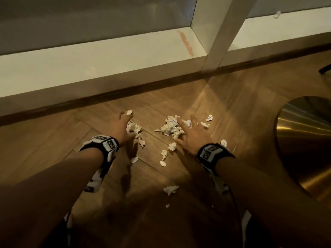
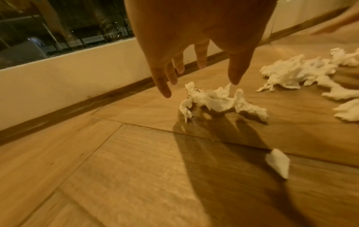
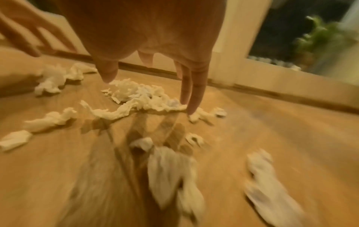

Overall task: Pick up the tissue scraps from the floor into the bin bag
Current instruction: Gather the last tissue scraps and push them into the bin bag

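Note:
White crumpled tissue scraps lie scattered on the wooden floor (image 1: 232, 97). My left hand (image 1: 123, 127) hangs open just above a small clump of tissue (image 1: 134, 128) (image 2: 219, 99), fingers spread and straight, thumb tip near the paper. My right hand (image 1: 188, 135) is also open, its fingers reaching down onto the larger tissue pile (image 1: 170, 127) (image 3: 141, 95). Smaller scraps (image 1: 171, 189) lie closer to me, between my arms. No bin bag is in view.
A white window sill and frame (image 1: 89, 68) with a dark skirting board runs along the far side of the floor. A round brass-coloured object (image 1: 304, 133) stands at the right. One scrap (image 1: 277, 14) sits up on the sill at the far right.

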`<state>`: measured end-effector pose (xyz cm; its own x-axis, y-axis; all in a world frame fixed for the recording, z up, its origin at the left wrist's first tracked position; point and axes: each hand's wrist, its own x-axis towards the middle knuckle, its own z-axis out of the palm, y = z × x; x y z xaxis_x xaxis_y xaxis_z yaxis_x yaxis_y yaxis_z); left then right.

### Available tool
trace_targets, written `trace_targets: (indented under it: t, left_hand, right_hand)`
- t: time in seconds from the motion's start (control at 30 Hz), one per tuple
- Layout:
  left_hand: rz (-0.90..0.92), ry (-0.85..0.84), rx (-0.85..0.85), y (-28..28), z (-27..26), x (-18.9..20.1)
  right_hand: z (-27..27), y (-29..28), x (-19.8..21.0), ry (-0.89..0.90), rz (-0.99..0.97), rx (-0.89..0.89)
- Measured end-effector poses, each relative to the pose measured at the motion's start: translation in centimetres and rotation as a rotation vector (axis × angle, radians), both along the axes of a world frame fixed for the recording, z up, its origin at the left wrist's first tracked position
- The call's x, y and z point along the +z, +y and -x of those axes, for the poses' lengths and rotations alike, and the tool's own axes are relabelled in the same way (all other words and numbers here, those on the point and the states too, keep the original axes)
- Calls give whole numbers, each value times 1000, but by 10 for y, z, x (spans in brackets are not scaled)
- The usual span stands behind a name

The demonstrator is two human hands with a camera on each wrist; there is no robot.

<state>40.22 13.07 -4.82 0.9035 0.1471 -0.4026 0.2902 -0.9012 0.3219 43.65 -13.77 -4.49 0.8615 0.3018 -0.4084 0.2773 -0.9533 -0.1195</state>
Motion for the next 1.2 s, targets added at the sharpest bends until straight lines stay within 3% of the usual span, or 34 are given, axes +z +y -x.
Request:
trace_targets:
  t: [0.2, 0.47, 0.57, 0.77, 0.97, 1.1, 1.2]
  left_hand:
    - [9, 49, -18, -2, -8, -31]
    - [34, 27, 67, -6, -13, -33]
    - [129, 43, 150, -9, -7, -27]
    - [486, 29, 362, -47, 27, 3]
    - [834, 185, 631, -102, 94, 50]
    - [1061, 305, 849, -132, 148, 92]
    - [1080, 262, 802, -146, 184, 109]
  right_hand:
    - [-26, 42, -36, 34, 16, 20]
    - [-35, 24, -42, 45, -310, -137]
    - [-32, 19, -29, 66, -371, -193]
    - [3, 21, 14, 147, -440, -159]
    - [75, 22, 68, 239, -562, -92]
    - [133, 28, 95, 327, -406, -16]
    - [174, 27, 117, 334, -464, -76]
